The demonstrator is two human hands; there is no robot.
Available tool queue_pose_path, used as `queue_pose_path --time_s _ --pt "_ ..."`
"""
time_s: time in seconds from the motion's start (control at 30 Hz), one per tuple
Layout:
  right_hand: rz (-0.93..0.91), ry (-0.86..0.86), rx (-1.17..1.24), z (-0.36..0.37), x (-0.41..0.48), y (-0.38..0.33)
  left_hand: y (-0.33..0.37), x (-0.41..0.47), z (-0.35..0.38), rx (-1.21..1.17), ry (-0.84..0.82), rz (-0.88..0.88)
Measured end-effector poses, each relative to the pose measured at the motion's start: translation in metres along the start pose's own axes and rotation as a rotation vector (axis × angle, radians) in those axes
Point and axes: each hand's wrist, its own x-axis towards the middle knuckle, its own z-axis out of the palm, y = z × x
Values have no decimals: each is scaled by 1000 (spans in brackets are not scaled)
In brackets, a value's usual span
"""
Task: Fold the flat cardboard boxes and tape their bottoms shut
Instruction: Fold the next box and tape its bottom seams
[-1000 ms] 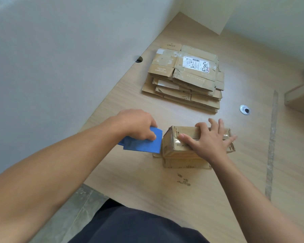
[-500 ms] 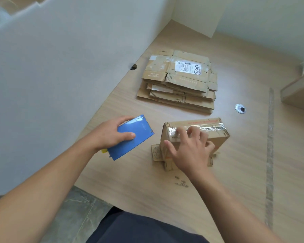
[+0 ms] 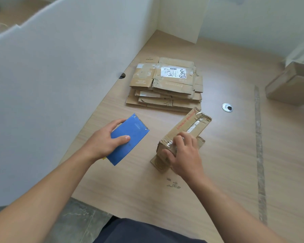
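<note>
A small folded cardboard box [image 3: 187,127] stands on the wooden table [image 3: 226,172], its taped side up, with clear tape running along the top and down the near end. My right hand [image 3: 183,156] presses curled fingers on the tape at the near end of the box. My left hand [image 3: 104,142] holds a blue tape dispenser [image 3: 130,137] to the left of the box, apart from it. A stack of flat cardboard boxes [image 3: 167,86] lies farther back; the top one bears a white shipping label.
A grey partition wall [image 3: 60,85] runs along the table's left edge. A round metal cable grommet [image 3: 227,107] sits right of the stack. Another cardboard box [image 3: 290,85] is at the far right. A strip of tape residue [image 3: 259,146] runs down the table on the right.
My left hand pulled the blue dispenser away from the box to the left. The box turned so its far end points up and right, and my right hand slid to its near end.
</note>
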Motion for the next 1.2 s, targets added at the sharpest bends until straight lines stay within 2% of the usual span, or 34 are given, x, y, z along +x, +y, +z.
queue_pose_path --time_s 0.27,0.43,0.5,0.63,0.73,0.87,1.07,1.2 --pt "-283 -110 184 -22 -5 47 9 -7 7 177 -145 124" --pt "-289 -194 200 -33 -12 59 17 -11 15 468 -172 257" --pt "-289 -196 179 -37 -13 59 19 -14 15 639 -135 401" --pt "-218 -98 161 -41 -13 49 17 -13 13 816 32 900" --pt "-193 -28 177 -41 -10 39 12 -9 10 866 38 1086" --pt "-154 10 342 -48 -2 23 12 -8 10 909 23 1145" --pt "-173 -184 395 -55 11 8 15 -7 10 939 -32 1112" --pt "-242 -65 444 -46 13 8 18 -8 8 922 -55 1113"
